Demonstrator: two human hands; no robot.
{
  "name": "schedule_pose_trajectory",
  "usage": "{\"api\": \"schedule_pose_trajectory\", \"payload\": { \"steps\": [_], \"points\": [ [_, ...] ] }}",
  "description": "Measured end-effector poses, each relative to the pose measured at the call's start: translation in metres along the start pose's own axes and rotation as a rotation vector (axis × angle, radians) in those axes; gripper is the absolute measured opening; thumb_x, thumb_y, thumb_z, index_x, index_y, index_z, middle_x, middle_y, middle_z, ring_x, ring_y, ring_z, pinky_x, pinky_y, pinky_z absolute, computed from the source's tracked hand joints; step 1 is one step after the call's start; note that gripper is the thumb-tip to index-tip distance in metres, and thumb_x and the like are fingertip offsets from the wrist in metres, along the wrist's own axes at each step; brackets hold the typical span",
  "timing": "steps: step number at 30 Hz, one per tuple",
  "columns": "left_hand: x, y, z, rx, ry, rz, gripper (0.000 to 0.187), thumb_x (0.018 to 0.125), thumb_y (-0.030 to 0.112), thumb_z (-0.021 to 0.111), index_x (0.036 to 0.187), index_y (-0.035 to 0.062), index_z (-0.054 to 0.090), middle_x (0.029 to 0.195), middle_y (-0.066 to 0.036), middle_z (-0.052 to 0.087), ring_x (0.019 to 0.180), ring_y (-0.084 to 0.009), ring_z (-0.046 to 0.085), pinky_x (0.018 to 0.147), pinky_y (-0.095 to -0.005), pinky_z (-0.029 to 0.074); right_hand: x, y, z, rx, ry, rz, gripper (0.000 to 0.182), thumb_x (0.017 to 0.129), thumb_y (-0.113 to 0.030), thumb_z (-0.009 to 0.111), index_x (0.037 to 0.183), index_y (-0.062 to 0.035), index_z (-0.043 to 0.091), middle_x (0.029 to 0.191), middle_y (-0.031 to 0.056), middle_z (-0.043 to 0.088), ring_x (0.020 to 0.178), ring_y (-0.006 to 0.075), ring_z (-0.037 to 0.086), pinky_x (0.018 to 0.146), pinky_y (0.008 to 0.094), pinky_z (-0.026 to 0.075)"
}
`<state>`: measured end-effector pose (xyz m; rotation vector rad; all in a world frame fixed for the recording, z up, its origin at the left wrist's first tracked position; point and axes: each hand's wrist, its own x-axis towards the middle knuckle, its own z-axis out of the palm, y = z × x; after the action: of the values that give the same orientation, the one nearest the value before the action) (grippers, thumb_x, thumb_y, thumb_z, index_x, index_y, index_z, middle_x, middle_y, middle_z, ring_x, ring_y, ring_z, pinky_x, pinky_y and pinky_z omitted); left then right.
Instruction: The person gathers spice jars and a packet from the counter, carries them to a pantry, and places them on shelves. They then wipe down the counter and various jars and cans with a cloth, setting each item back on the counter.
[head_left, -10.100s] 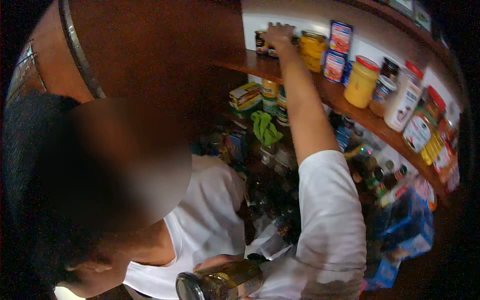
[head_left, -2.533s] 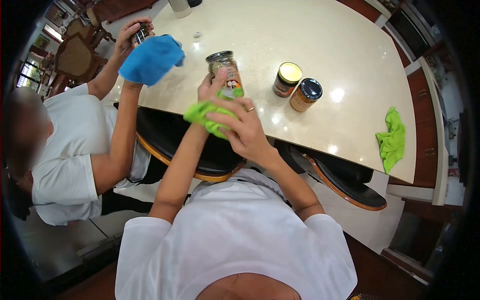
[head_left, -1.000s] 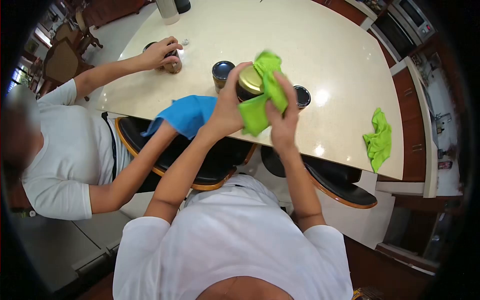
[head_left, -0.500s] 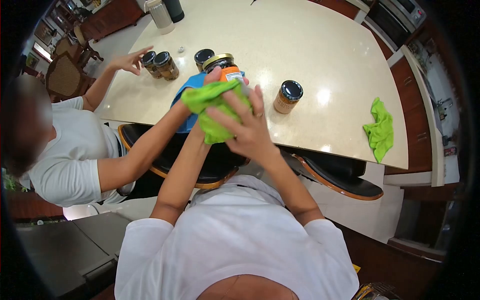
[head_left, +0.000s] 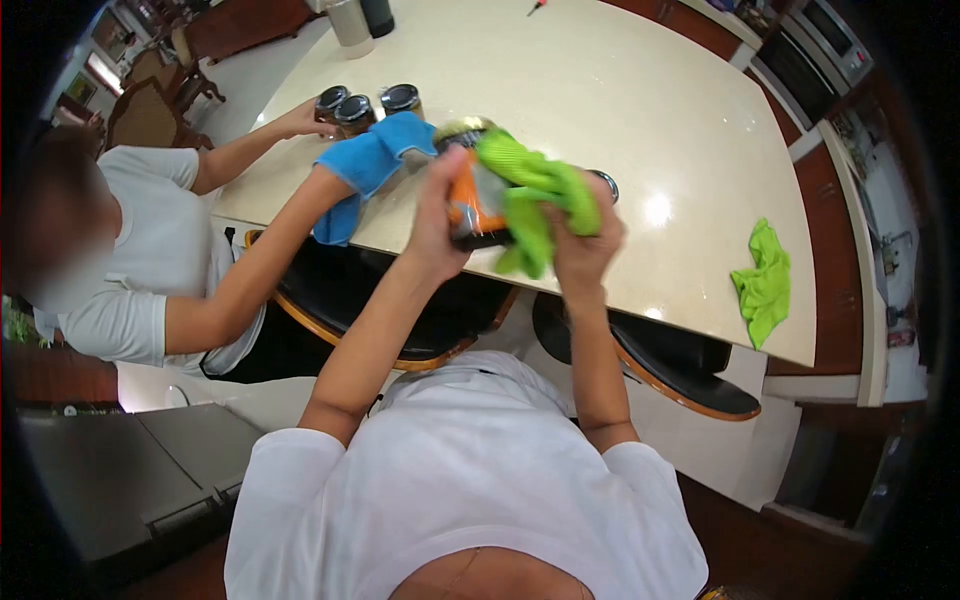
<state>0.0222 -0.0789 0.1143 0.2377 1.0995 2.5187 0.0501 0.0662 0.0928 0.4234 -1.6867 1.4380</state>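
Note:
My left hand (head_left: 436, 222) grips a glass jar (head_left: 474, 200) with an orange label and a gold-coloured lid, lifted above the table's near edge. Bunched in my right hand (head_left: 592, 245) is a bright green cloth (head_left: 540, 190), which lies against the jar's right side and covers part of it. Motion blurs both the jar and the cloth. Behind my right hand shows the dark lid of another jar (head_left: 608, 184), its body mostly hidden.
At my left a person reaches toward dark-lidded jars (head_left: 354, 115), with a blue cloth (head_left: 370, 165) over the other hand. A second green cloth (head_left: 764, 285) lies near the table's (head_left: 690, 120) right edge. Black stools (head_left: 680, 365) stand along the near side. A pitcher (head_left: 349, 28) is at the back.
My right hand and the green cloth have moved right, uncovering the orange label and my left hand. The co-worker's left hand now touches the jars, and the blue cloth has shifted left.

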Motion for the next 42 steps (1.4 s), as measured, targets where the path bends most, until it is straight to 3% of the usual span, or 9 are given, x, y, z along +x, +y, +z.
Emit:
{"api": "schedule_pose_trajectory", "payload": {
  "steps": [6, 17, 20, 23, 27, 31, 33, 36, 42],
  "points": [
    [0.014, -0.014, -0.059, 1.083, 0.033, 0.290, 0.060, 0.068, 0.025, 0.078, 0.115, 0.0010, 0.051, 0.105, -0.011, 0.060, 0.099, -0.0181, 0.057, 0.088, -0.0319, 0.044, 0.014, -0.010, -0.063, -0.006, 0.291, 0.131, 0.040, 0.090, -0.027, 0.057, 0.116, 0.0037, 0.051, 0.107, 0.0105, 0.057, 0.096, 0.0179, 0.056, 0.083, 0.0299, 0.046],
    [0.077, -0.002, -0.170, 1.198, 0.486, 0.601, 0.065, 0.068, 0.018, 0.078, 0.120, -0.0019, 0.046, 0.108, -0.012, 0.057, 0.103, -0.0210, 0.055, 0.088, -0.0314, 0.043, 0.015, 0.026, -0.092, -0.036, 0.436, 0.378, 0.041, 0.096, -0.023, 0.043, 0.132, -0.0024, 0.039, 0.121, 0.0129, 0.049, 0.105, 0.0200, 0.051, 0.091, 0.0326, 0.042],
    [0.080, -0.005, -0.168, 1.180, 0.509, 0.525, 0.076, 0.065, 0.023, 0.079, 0.124, -0.0020, 0.039, 0.117, -0.016, 0.045, 0.111, -0.0278, 0.045, 0.094, -0.0381, 0.038, 0.029, 0.034, -0.081, -0.235, -0.014, 0.650, 0.044, 0.093, -0.030, 0.050, 0.126, -0.0018, 0.044, 0.107, 0.0157, 0.056, 0.097, 0.0206, 0.056, 0.085, 0.0334, 0.045],
    [0.044, -0.003, -0.118, 1.503, 0.587, 0.695, 0.083, 0.063, 0.025, 0.079, 0.127, -0.0012, 0.034, 0.122, -0.018, 0.034, 0.115, -0.0336, 0.035, 0.099, -0.0431, 0.030, 0.018, 0.060, -0.054, -0.874, -0.547, 0.323, 0.048, 0.073, -0.027, 0.070, 0.117, -0.0146, 0.054, 0.116, 0.0101, 0.054, 0.107, 0.0333, 0.049, 0.087, 0.0418, 0.046],
    [0.024, -0.019, -0.073, 1.730, 0.469, 1.074, 0.082, 0.063, 0.022, 0.078, 0.128, -0.0005, 0.032, 0.119, -0.017, 0.035, 0.112, -0.0359, 0.030, 0.101, -0.0445, 0.025, 0.008, 0.078, -0.051, -0.896, -0.357, 0.250, 0.048, 0.068, -0.017, 0.073, 0.114, -0.0183, 0.057, 0.114, 0.0086, 0.055, 0.102, 0.0329, 0.049, 0.079, 0.0408, 0.049],
    [0.042, -0.058, -0.054, 1.478, -0.072, 0.779, 0.081, 0.064, 0.025, 0.079, 0.127, -0.0023, 0.034, 0.122, -0.019, 0.040, 0.109, -0.0298, 0.044, 0.093, -0.0405, 0.039, 0.008, 0.096, -0.072, -0.481, -0.199, 0.267, 0.044, 0.069, -0.013, 0.074, 0.110, -0.0083, 0.058, 0.103, 0.0073, 0.061, 0.093, 0.0241, 0.055, 0.076, 0.0328, 0.049],
    [0.053, -0.075, -0.044, 0.926, -0.196, -0.011, 0.075, 0.066, 0.025, 0.080, 0.122, -0.0044, 0.040, 0.117, -0.018, 0.049, 0.096, -0.0233, 0.055, 0.081, -0.0344, 0.047, 0.012, 0.067, -0.064, -0.214, -0.149, 0.401, 0.042, 0.070, -0.012, 0.073, 0.109, -0.0046, 0.058, 0.100, 0.0073, 0.062, 0.091, 0.0200, 0.056, 0.078, 0.0308, 0.048],
    [0.047, -0.060, -0.024, 0.617, -0.390, -0.323, 0.066, 0.066, 0.023, 0.079, 0.116, -0.0064, 0.047, 0.104, -0.013, 0.057, 0.085, -0.0186, 0.059, 0.076, -0.0305, 0.049, 0.024, 0.030, -0.055, 0.058, -0.123, 0.467, 0.038, 0.074, -0.011, 0.070, 0.107, 0.0005, 0.058, 0.096, 0.0075, 0.063, 0.089, 0.0140, 0.057, 0.080, 0.0279, 0.047],
    [0.026, -0.056, -0.006, 0.773, -0.297, -0.010, 0.053, 0.068, 0.019, 0.077, 0.109, -0.0055, 0.053, 0.090, -0.009, 0.060, 0.080, -0.0124, 0.059, 0.064, -0.0249, 0.051, 0.032, 0.033, -0.047, 0.745, 0.133, 0.784, 0.041, 0.094, -0.038, 0.044, 0.116, -0.0042, 0.049, 0.102, 0.0088, 0.059, 0.087, 0.0193, 0.060, 0.074, 0.0321, 0.051]
  ]
}}
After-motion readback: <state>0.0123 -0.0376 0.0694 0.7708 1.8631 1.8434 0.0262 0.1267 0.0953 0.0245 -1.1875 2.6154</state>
